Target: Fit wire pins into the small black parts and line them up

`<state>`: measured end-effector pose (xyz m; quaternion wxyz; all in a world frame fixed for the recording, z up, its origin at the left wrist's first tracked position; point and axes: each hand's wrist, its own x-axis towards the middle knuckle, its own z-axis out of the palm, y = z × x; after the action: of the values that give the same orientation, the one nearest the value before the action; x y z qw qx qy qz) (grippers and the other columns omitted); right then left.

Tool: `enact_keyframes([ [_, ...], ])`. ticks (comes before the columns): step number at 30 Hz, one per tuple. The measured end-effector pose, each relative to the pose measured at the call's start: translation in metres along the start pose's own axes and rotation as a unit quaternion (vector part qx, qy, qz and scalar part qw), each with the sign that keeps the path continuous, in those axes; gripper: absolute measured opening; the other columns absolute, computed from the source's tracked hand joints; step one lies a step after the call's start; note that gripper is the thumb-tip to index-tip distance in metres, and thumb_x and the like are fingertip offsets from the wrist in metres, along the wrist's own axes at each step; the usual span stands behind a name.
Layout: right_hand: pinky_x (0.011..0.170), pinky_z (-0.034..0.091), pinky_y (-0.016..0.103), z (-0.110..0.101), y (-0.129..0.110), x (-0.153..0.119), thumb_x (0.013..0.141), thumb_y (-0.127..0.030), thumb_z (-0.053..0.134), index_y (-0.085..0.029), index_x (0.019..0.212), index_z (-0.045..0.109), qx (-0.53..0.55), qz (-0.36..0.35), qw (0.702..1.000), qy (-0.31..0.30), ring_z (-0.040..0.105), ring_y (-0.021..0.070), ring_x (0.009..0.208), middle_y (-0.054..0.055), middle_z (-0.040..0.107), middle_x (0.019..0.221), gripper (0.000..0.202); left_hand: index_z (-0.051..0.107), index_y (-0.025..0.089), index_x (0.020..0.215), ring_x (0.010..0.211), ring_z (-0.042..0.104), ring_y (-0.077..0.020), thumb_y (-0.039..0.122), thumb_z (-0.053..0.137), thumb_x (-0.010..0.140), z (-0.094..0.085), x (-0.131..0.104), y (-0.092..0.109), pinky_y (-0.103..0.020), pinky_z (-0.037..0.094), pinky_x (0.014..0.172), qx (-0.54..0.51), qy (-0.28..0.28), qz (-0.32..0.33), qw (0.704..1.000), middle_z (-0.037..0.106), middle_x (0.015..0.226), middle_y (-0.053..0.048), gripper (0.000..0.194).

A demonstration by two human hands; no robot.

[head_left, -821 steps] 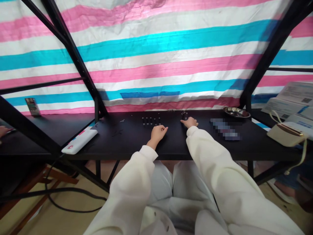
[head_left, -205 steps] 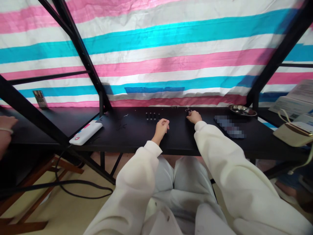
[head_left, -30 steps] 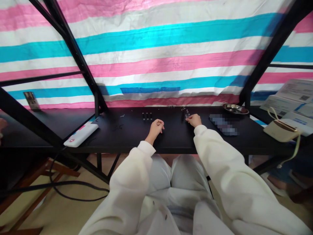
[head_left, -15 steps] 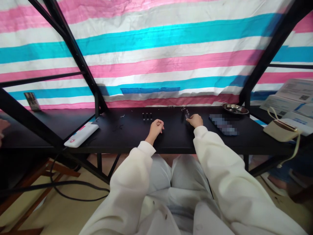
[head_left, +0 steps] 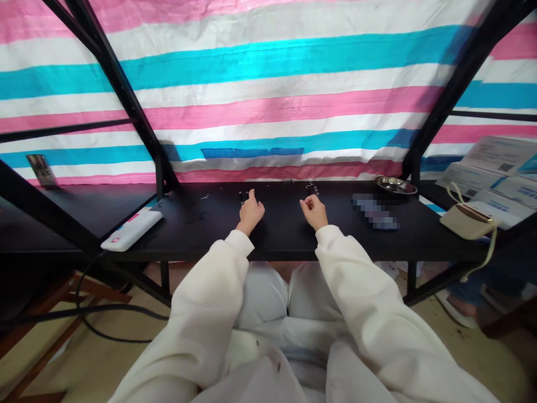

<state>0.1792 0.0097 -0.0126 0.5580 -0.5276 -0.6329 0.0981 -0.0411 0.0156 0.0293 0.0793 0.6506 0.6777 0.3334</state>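
Carefully pinching lightly would spare neighbouring pieces: small dark cylinders (head_left: 241, 197) sit just beyond our left hand (head_left: 250, 214), loosely curled above the surface (head_left: 283, 229); our right hand (head_left: 315, 214), fingers nearly together, is near a dark cluster (head_left: 311, 191). We cannot tell whether either grips anything.

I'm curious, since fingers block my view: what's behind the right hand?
Beyond the right hand, small dark pieces and a thin white curl show on the black table. Anything the fingers cover can't be seen.
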Motion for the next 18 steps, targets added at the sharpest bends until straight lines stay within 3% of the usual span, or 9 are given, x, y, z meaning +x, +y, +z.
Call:
enact_keyframes([
  [5,0.059,0.038,0.025,0.002,0.003,0.0,0.079,-0.047,0.05,-0.021,0.072,0.047,0.005,-0.003,1.0,-0.008,0.047,0.0117,0.054,-0.002,0.052,0.061,0.027,0.027,0.015,0.14,0.098,0.06,-0.0315,0.021,0.044,0.083,-0.007,0.021,-0.001,-0.04,0.043,0.082,0.102,-0.059,0.016,0.993,0.063,0.105,-0.02,0.06],
  [9,0.058,0.037,0.025,0.003,0.002,0.0,0.079,-0.045,0.051,-0.021,0.072,0.047,0.007,-0.009,1.0,-0.017,0.046,0.0113,0.053,-0.002,0.052,0.06,0.026,0.033,0.015,0.136,0.098,0.061,-0.0314,0.021,0.042,0.085,-0.002,0.026,-0.008,-0.04,0.043,0.082,0.112,-0.068,0.029,0.991,0.062,0.106,-0.02,0.052],
  [12,0.057,0.037,0.025,0.002,0.001,0.0,0.079,-0.045,0.051,-0.021,0.071,0.046,0.006,-0.011,1.0,-0.022,0.045,0.011,0.053,-0.002,0.051,0.06,0.026,0.047,0.016,0.124,0.095,0.061,-0.03,0.022,0.041,0.087,0.001,0.029,-0.013,-0.039,0.044,0.079,0.111,-0.05,0.046,0.991,0.063,0.102,-0.019,0.038],
  [15,0.057,0.038,0.025,0.002,0.0,0.0,0.078,-0.046,0.052,-0.021,0.07,0.047,0.013,-0.013,1.0,-0.021,0.045,0.0109,0.053,-0.002,0.051,0.06,0.027,0.059,0.016,0.102,0.089,0.062,-0.0264,0.021,0.043,0.086,0.007,0.03,-0.015,-0.036,0.045,0.077,0.076,-0.015,0.077,0.994,0.064,0.094,-0.016,0.023],
  [18,0.057,0.039,0.026,0.003,-0.001,0.0,0.077,-0.048,0.055,-0.021,0.071,0.049,0.049,-0.003,0.999,-0.019,0.046,0.0108,0.054,-0.002,0.052,0.061,0.029,0.059,0.015,0.09,0.069,0.062,-0.0182,0.019,0.049,0.083,0.016,0.026,-0.009,-0.029,0.046,0.066,-0.065,-0.017,0.081,0.994,0.065,0.08,-0.01,0.013],
])
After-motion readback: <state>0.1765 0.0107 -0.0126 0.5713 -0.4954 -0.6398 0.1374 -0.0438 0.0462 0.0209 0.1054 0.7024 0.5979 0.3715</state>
